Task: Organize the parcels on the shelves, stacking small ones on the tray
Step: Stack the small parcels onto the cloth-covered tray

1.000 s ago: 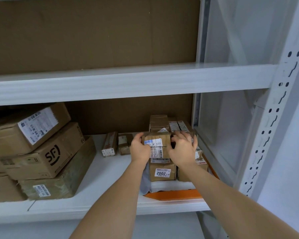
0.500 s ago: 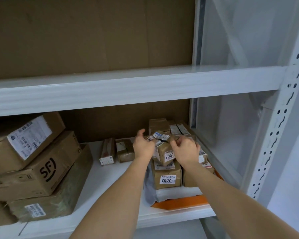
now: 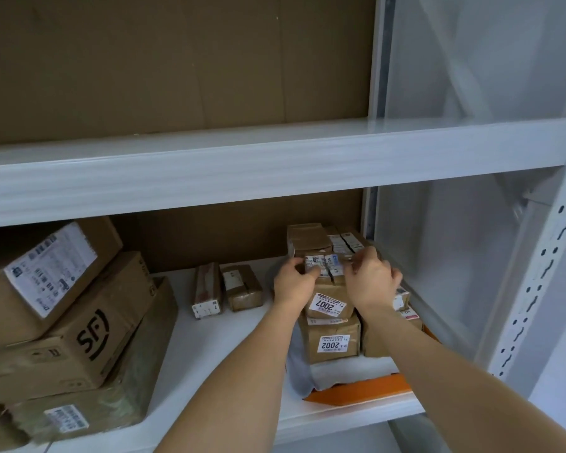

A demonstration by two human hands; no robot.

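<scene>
An orange tray (image 3: pixel 360 392) lined with white plastic sits at the right end of the lower shelf and holds a stack of small brown parcels. The parcel labelled 2007 (image 3: pixel 328 300) rests on top of the one labelled 2002 (image 3: pixel 332 341). My left hand (image 3: pixel 293 282) grips its left side and my right hand (image 3: pixel 370 277) grips its right side, fingers curled over the top edge. More small parcels (image 3: pixel 309 238) stand behind it at the back of the tray.
Two small parcels (image 3: pixel 226 287) lie loose on the white shelf (image 3: pixel 229 348) left of the tray. Large cartons, one marked SF (image 3: pixel 79 335), are piled at the left. The upper shelf beam (image 3: pixel 275 171) overhangs; a perforated upright (image 3: pixel 536 289) stands at right.
The 2007 parcel was tilted in my hands above the stack; it now sits level on the 2002 parcel, both hands still on it. The camera has tipped slightly upward.
</scene>
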